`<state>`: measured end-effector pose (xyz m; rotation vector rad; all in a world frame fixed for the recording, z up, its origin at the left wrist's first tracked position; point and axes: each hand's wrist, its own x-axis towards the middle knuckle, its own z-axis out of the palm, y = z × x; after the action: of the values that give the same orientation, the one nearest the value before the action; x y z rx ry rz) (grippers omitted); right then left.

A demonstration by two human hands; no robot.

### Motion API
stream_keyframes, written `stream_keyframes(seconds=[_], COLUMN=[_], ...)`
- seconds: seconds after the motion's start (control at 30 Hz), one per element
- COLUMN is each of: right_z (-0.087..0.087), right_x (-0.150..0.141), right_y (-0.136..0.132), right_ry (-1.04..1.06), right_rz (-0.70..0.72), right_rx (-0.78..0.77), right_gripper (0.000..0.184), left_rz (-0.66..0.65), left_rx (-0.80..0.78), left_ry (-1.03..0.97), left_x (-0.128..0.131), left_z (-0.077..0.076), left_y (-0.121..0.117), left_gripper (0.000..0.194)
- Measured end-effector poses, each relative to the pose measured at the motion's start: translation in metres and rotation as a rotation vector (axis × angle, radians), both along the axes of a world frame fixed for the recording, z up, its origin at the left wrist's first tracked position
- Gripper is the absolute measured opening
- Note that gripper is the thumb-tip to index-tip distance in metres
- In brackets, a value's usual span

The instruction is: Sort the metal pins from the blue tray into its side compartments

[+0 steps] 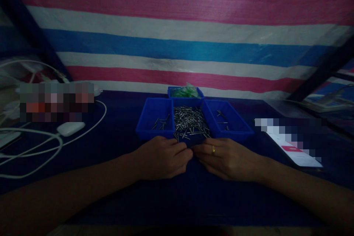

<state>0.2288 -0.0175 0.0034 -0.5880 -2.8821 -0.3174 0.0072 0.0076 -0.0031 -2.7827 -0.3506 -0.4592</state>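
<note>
In the head view a pile of thin metal pins (190,120) lies on the dark blue table (177,202). A blue bin (142,121) stands left of the pile and another blue bin (243,127) right of it, each with several pins inside. My left hand (166,158) is closed just in front of the pile, its fingers curled inward. Facing it, almost touching, my right hand (225,158) wears a gold ring and has its fingers pressed together. Whatever the fingertips hold, if anything, is hidden or too small to make out.
Behind the pile, a third blue bin (173,94) holds a green plastic bag (188,90). White cables (59,143) and a white charger case (71,128) lie at left. A phone (301,156) with a lit screen lies at right. Striped sheeting (177,49) closes the back.
</note>
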Motion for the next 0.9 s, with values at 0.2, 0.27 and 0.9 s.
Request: stream_keyframes(seconds=[0.2, 0.27, 0.9], right_z=[0.002, 0.0026, 0.0036], right_x=[0.0003, 0.0001, -0.0036], right_y=[-0.0003, -0.0007, -0.0027], right_ry=[0.018, 0.021, 0.121], right_rz=[-0.011, -0.016, -0.168], right_rx=[-0.012, -0.016, -0.243], right_gripper=[0.024, 0.025, 0.022], left_rz=[0.034, 0.048, 0.015], left_rx=[0.011, 0.019, 0.051], left_ry=[0.018, 0.023, 0.012], left_x=[0.0005, 0.0006, 0.0017], left_z=[0.0004, 0.0004, -0.0004], left_y=[0.0003, 0.0005, -0.0001], left_gripper=[0.009, 0.008, 0.011])
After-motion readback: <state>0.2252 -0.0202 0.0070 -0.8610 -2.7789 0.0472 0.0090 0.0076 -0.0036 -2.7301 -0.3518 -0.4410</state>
